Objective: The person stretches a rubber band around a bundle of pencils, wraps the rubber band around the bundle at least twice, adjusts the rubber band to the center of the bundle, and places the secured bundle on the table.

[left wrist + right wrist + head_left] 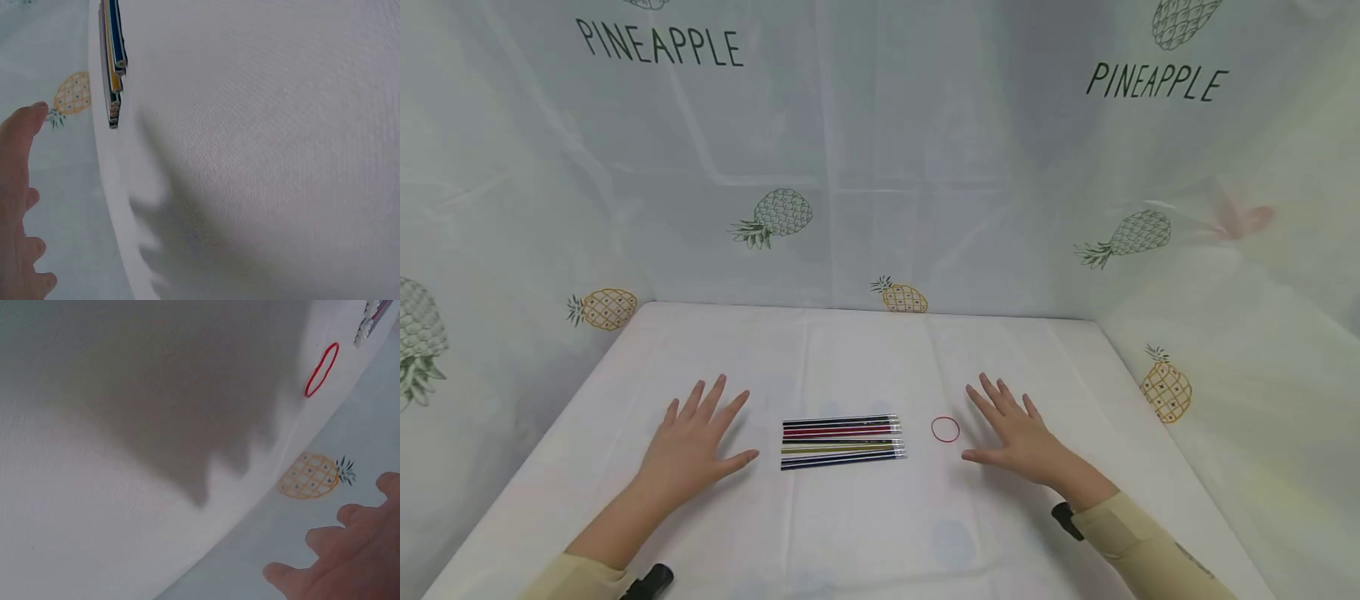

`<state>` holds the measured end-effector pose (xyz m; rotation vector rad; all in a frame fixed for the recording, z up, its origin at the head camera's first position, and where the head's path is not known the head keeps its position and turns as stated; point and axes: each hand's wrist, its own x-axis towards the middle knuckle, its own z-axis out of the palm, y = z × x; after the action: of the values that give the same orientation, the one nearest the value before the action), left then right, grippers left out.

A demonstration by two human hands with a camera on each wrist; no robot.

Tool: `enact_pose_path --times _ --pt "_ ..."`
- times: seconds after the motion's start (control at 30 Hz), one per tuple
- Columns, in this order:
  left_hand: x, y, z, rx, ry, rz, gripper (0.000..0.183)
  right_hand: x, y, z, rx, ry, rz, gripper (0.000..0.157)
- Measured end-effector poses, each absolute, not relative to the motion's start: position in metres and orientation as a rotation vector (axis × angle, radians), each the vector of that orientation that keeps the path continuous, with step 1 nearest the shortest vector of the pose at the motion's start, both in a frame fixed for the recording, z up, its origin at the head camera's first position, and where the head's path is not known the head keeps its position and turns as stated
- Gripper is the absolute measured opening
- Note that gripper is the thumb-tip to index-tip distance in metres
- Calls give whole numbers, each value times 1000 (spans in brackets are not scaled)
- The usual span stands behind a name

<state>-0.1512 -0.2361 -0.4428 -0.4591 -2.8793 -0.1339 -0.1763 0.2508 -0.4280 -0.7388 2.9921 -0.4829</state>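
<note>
Several pencils (841, 442) lie side by side in a row on the white table, dark blue, red, black and yellow among them, their pale ends pointing right. Just right of them is a thin red rubber band (945, 429), lying as a loose ring. My left hand (688, 446) hovers left of the pencils with fingers spread, holding nothing. To the right of the band, my right hand (1018, 433) is spread likewise and apart from it. The left wrist view shows the near ends of the pencils (114, 62); in the right wrist view the red band (322, 370) appears edge-on.
A white cloth covers the table (865, 533). Behind and at both sides hangs a pale curtain (925, 167) printed with pineapples, meeting the table's back edge. Both wrists carry a dark strapped device (651, 581) over light sleeves.
</note>
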Motion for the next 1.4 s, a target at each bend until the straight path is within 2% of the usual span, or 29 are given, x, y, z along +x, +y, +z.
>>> enact_pose_path --times 0.37,0.7,0.87,1.4 --pt "-153 -213 -450 -484 -2907 -277 86 -177 225 -430 -770 2759 -867 93" --pt "-148 -185 -454 -284 -2849 -1158 78 -175 188 -437 -702 2539 -1200 98" --pt "-149 -174 -456 -123 -2802 -1435 76 -174 169 -441 -640 2462 -1272 101" --pt "-152 -148 -467 -3 -2820 -1541 77 -189 146 -457 -582 2451 -1190 115"
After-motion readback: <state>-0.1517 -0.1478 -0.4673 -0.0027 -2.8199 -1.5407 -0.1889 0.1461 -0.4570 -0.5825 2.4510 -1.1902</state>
